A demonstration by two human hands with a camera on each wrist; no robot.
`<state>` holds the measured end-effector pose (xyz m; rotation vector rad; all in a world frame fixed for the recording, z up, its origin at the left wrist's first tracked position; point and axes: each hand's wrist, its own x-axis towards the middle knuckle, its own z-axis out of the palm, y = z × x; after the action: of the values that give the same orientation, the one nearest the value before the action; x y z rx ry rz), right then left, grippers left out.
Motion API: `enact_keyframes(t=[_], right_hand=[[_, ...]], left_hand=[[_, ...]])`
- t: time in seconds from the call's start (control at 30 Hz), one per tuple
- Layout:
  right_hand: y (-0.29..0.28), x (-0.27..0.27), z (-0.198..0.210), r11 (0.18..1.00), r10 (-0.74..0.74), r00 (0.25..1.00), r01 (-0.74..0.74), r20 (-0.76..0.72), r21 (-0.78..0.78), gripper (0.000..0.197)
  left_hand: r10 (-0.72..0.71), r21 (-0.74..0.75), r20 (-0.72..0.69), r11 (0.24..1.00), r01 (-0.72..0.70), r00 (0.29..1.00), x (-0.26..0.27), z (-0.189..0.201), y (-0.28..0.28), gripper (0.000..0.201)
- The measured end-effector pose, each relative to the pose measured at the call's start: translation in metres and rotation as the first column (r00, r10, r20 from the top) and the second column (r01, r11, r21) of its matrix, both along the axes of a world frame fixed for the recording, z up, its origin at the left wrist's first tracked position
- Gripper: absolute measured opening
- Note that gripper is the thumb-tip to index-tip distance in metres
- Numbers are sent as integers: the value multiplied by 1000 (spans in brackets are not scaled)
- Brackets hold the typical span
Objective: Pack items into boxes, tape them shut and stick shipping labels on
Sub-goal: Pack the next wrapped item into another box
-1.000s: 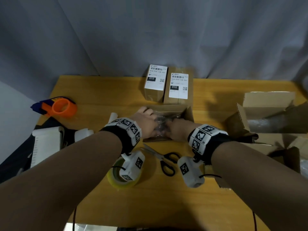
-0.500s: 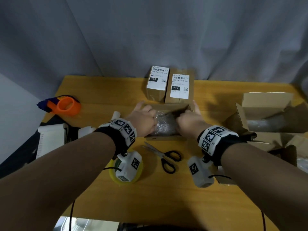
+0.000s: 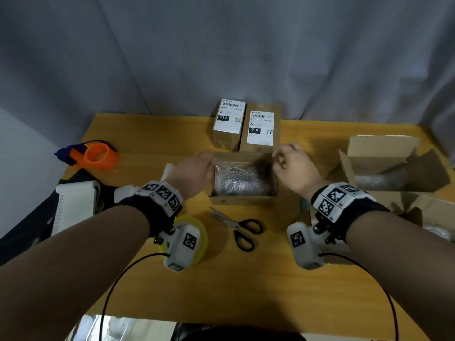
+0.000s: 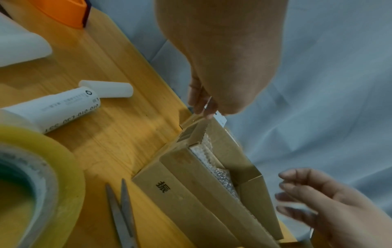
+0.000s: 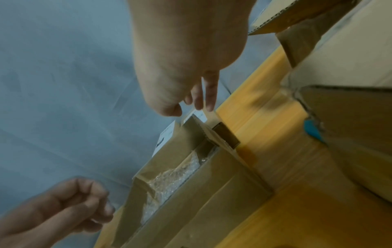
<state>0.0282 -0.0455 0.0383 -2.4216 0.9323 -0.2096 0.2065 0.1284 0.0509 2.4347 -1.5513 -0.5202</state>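
Observation:
A small open cardboard box sits mid-table with a bubble-wrapped item lying inside it. My left hand is at the box's left end. There its fingertips pinch the top of the upright end flap. My right hand hovers over the right end of the box. Its fingers hang loosely curled just above the far corner and hold nothing. Both long side flaps are folded outward.
Two taped, labelled boxes stand right behind the open box. Scissors and a yellowish tape roll lie in front of it. An orange tape dispenser and a label roll are left, a large open carton right.
Both hands have come up out of the box, where they pressed on the bubble wrap, and moved apart to its two ends. The left hand has taken the end flap.

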Motion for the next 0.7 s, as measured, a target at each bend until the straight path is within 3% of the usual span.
enact_keyframes(t=[0.17, 0.27, 0.33, 0.4, 0.5, 0.6, 0.7], right_hand=[[4, -5, -3, 990, -99, 995, 98, 4, 99, 10], [9, -3, -4, 987, -108, 994, 106, 7, 122, 13], [13, 0, -5, 984, -94, 995, 88, 28, 154, 17], [17, 2, -4, 972, -47, 999, 44, 12, 229, 28], [19, -1, -6, 948, 115, 988, -77, -107, 309, 66], [16, -6, -13, 948, 290, 901, -226, -323, 223, 97], [12, -8, -23, 941, 331, 856, -265, -397, 212, 93]], left_hand=[[122, 39, 3, 992, -122, 993, -4, 1, -1, 22], [54, 125, -32, 991, -50, 998, -9, 2, -5, 35], [19, 164, -163, 986, 9, 987, -11, 0, -8, 55], [-13, 191, -245, 980, 61, 970, -10, -5, -9, 80], [-154, 281, -149, 940, 192, 977, -7, -17, -11, 104], [-235, 366, -23, 902, 227, 972, -7, -30, -11, 96], [-175, 304, 30, 940, 157, 984, -7, -42, -10, 73]])
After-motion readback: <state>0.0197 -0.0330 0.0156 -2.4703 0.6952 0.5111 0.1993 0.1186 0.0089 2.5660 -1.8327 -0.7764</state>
